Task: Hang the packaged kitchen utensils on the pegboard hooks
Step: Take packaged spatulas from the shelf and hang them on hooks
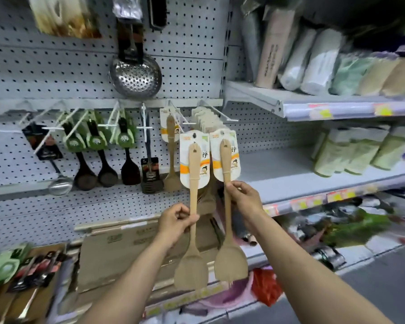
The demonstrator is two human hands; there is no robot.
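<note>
Fingers (pixel 192 218) of both hands pinch two carded wooden spatulas (pixel 193 183).

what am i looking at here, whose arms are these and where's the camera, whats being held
There is no machine here: the arms belong to a person, and the single picture comes from a wide-angle camera worn on their head, looking forward and down. That is why the edges look bent.

The left hand grips one wooden spatula by its handle; the right hand pinches a second spatula. Each spatula has a white and orange card at the top with a hang hole.

In front is a shop pegboard with white hooks. Already hanging are a metal skimmer, dark spoons on green cards, and another spatula. Cardboard boxes lie below, and the shelves to the right hold wrapped goods.
</note>
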